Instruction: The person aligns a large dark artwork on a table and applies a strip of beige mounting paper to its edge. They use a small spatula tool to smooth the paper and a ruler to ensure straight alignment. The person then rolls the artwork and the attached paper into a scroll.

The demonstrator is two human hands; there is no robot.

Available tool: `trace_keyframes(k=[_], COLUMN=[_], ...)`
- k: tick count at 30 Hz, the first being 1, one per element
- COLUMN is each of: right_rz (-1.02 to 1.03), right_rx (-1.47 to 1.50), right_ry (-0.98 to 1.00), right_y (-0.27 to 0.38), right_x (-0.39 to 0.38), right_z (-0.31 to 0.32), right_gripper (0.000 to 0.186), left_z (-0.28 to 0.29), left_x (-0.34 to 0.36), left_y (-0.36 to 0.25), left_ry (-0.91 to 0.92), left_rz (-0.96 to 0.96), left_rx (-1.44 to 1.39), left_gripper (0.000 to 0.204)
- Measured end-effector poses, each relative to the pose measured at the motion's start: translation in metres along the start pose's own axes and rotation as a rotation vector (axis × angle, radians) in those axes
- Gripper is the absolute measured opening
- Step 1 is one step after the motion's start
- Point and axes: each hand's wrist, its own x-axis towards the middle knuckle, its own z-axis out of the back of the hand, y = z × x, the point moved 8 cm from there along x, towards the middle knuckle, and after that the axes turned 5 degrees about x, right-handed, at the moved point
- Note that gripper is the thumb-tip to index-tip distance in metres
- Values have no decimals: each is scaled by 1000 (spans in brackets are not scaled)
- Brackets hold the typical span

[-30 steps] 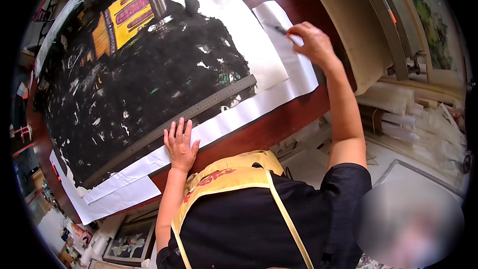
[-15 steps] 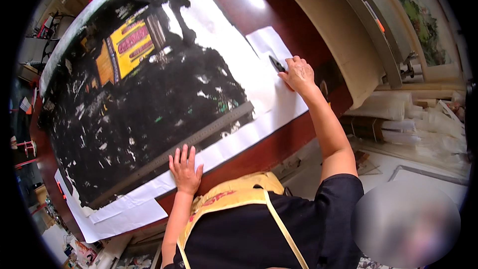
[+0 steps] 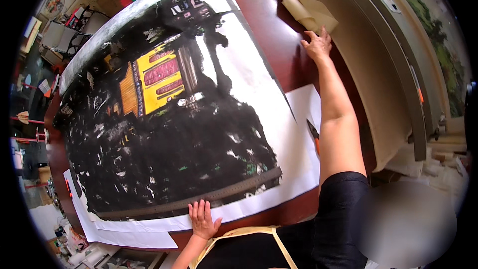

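Note:
A large painting point(image 3: 164, 164), mostly black with a yellow and dark red house-like shape, is spread on the dark red table. Along its near edge lies a long dark ruler point(image 3: 239, 188). My left hand point(image 3: 203, 220) rests flat with fingers stretched, the tips at the ruler and the palm over a white paper strip. Far to the right, my right hand point(image 3: 317, 45) reaches out with its fingers apart, at the edge of a folded beige sheet point(image 3: 309, 12); whether it touches is unclear. A dark-bladed tool with an orange handle point(image 3: 316, 144) lies beside my right forearm, partly hidden.
White paper sheets point(image 3: 304, 100) stick out under the painting's right and near edges. The dark red tabletop point(image 3: 261, 7) shows beyond it. A beige-covered board with a long metal rail point(image 3: 406, 65) borders the right side. Chairs point(image 3: 74, 35) and shelves stand at the far left.
My right hand has left the orange-handled tool on the white paper and moved away to the beige sheet. My left hand stays at the ruler; the whole view has shifted.

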Motion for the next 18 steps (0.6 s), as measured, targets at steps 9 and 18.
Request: trace_keyframes(k=[9,18], right_rz=[65,1213], right_rx=[43,643], right_ry=[-183,-269], right_y=[-45,170], right_x=[55,-366], right_z=[-3,125], right_gripper=[41,50], left_z=[-12,53], left_x=[3,63], left_y=[-1,6], left_ry=[33,-171], left_rz=[-30,324], left_rx=[-93,-1002], left_gripper=[78,109])
